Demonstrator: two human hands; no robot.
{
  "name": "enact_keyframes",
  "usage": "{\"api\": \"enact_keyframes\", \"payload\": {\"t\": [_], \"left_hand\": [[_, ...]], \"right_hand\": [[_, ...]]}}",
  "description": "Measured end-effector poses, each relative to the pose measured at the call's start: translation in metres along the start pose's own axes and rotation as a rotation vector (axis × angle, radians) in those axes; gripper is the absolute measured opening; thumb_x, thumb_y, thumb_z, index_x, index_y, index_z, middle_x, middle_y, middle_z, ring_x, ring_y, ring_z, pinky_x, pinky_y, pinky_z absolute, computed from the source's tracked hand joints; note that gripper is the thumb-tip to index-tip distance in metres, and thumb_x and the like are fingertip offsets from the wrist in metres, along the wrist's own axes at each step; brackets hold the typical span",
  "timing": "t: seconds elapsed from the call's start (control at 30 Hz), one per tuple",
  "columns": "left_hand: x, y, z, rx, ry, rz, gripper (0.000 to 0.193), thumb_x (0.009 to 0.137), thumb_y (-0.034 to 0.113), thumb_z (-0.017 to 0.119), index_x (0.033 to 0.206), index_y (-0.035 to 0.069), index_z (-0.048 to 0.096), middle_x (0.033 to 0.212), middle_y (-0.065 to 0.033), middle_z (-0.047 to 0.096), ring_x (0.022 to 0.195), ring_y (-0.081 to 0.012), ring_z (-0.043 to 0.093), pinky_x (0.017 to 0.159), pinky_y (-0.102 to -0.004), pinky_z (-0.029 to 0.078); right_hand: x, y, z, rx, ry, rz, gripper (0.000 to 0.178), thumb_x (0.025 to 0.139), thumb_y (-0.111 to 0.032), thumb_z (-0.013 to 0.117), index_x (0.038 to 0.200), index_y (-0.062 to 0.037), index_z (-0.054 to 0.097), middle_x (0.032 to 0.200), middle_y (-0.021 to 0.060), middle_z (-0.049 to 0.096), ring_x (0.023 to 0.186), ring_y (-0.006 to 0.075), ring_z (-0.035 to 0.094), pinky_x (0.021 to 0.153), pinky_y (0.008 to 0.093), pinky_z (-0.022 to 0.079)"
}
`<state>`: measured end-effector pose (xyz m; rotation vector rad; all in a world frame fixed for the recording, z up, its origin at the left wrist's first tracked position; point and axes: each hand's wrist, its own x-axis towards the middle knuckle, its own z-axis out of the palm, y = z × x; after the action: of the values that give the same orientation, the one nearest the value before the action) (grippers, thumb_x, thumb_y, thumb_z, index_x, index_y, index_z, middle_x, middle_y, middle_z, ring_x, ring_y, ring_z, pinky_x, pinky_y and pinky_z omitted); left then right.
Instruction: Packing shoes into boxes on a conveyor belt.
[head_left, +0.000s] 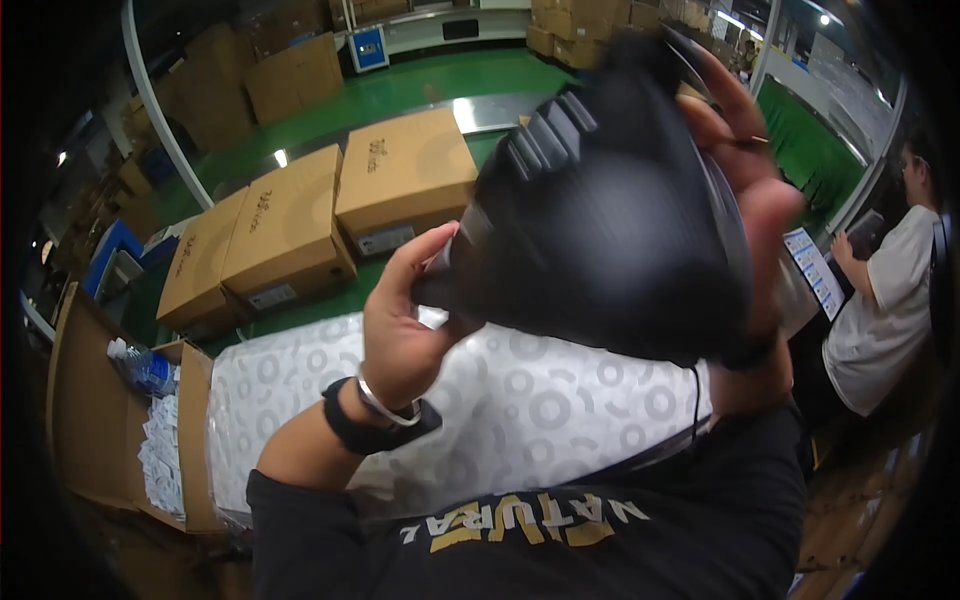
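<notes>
A black shoe [610, 240], blurred by motion, is held up tilted in front of me between both hands. Grey straps or laces cross its upper part. My left hand [405, 320] grips its left end, thumb on the near side and the other fingers partly hidden beneath. Around the right side curls my right hand [755, 190], its fingers and thumb pressed to the shoe and its palm partly hidden. Below the shoe spreads white tissue paper [290, 400] printed with grey rings, on the table.
Closed brown shoeboxes [405, 165] stand in a row beyond the paper. At the left an open carton [195, 430] holds small white packets [162, 460] and a plastic bottle [150, 370]. A person [885, 290] in a white top is at the right. Cartons [295, 75] stack in the background.
</notes>
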<state>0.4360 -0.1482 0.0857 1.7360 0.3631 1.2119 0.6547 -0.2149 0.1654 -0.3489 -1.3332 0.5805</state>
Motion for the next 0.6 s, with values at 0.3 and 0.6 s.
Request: {"api": "enact_keyframes", "payload": {"t": [0.3,0.6], "left_hand": [[-0.100,0.029,-0.123,1.018,-0.001,-0.609,0.028,0.073,0.015,0.063,0.097,0.002,0.060,0.074,-0.0146,0.061,0.070,-0.0215,0.058,0.062,-0.0307,0.045],[-0.256,0.001,-0.185,2.037,0.311,-0.844,0.057,0.079,0.039,0.052,0.119,0.000,0.044,0.117,-0.0250,0.046,0.111,-0.0402,0.040,0.090,-0.0451,0.035]], "right_hand": [[-0.085,0.137,0.008,-0.200,0.023,0.968,0.037,0.073,-0.016,0.068,0.099,0.0039,0.051,0.078,0.0067,0.059,0.067,0.0101,0.055,0.060,0.0220,0.044],[-0.095,0.139,0.003,-0.150,0.082,0.997,0.030,0.082,-0.010,0.058,0.108,0.0016,0.047,0.073,0.0038,0.059,0.064,0.0065,0.055,0.057,0.0175,0.043]]}}
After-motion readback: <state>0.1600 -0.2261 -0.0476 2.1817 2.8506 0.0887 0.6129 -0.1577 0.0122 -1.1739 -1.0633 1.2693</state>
